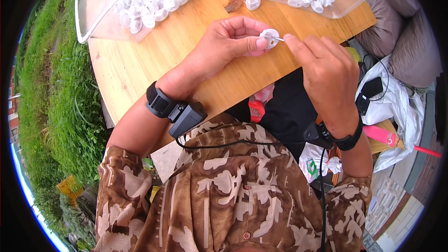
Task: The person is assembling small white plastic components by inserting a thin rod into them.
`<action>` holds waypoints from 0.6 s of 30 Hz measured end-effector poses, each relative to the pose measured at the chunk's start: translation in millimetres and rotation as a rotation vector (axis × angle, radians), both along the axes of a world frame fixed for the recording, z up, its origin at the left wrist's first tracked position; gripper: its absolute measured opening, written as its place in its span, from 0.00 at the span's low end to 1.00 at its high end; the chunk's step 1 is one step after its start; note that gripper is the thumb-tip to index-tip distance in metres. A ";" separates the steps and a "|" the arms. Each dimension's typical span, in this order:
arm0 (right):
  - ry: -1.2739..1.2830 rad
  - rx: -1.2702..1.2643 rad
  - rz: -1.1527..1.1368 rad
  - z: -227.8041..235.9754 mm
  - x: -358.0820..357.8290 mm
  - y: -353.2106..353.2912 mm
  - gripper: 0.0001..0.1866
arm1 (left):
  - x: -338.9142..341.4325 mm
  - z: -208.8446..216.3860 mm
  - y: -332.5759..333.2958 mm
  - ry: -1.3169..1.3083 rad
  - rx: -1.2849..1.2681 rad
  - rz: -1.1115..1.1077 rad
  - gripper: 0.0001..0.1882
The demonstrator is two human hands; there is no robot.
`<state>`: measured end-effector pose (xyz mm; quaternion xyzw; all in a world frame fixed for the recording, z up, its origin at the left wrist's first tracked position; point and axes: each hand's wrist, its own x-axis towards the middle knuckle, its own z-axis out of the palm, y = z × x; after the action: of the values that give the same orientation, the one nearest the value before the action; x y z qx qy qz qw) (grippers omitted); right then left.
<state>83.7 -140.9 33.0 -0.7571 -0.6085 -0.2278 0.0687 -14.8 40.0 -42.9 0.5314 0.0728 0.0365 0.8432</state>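
Note:
My left hand (233, 39) pinches a small white round plastic part (270, 38) between thumb and fingers, just above the table. From the right, my right hand (326, 67) grips a thin metal tool (278, 39) whose tip meets the face of that part. The tool's handle is hidden inside my closed fingers, so its exact kind does not show. One similar white plastic piece (252, 2) lies by itself on the wood beyond my hands.
On the wooden table (135, 70), a clear plastic bin (83, 14) at the far left holds many white pieces. Another clear tray (343, 7) with such pieces stands at the far right. A black cable (233, 144) runs between my wrist devices. Grey cushions (415, 42) sit beyond the table's right side.

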 end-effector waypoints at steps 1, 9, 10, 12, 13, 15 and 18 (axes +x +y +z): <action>-0.001 0.009 0.010 0.0 -0.1 0.4 0.12 | -0.3 0.4 0.0 0.000 -0.001 -0.001 0.13; -0.077 -0.057 0.012 2.3 -6.3 5.2 0.08 | -1.0 -0.3 -3.4 0.004 -0.014 0.015 0.12; -0.096 -0.069 0.004 2.2 -7.1 5.5 0.07 | -1.0 0.2 -4.0 0.011 -0.005 0.028 0.12; -0.096 -0.088 0.006 0.9 -7.3 5.9 0.07 | -0.7 0.2 -4.0 0.015 0.005 0.027 0.12; -0.097 -0.106 0.008 0.5 -7.0 6.3 0.06 | -0.5 0.1 -3.6 0.020 0.016 0.027 0.12; -0.086 -0.085 0.005 1.8 -4.6 7.4 0.07 | 0.5 0.8 -1.4 0.021 0.031 0.029 0.12; -0.041 0.001 0.018 -0.4 -0.3 3.6 0.10 | -0.3 4.8 0.0 0.039 0.022 0.039 0.13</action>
<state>83.4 -137.4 32.5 -0.7466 -0.6166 -0.2427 0.0586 -15.2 39.9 -38.1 0.5397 0.0992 0.0431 0.8349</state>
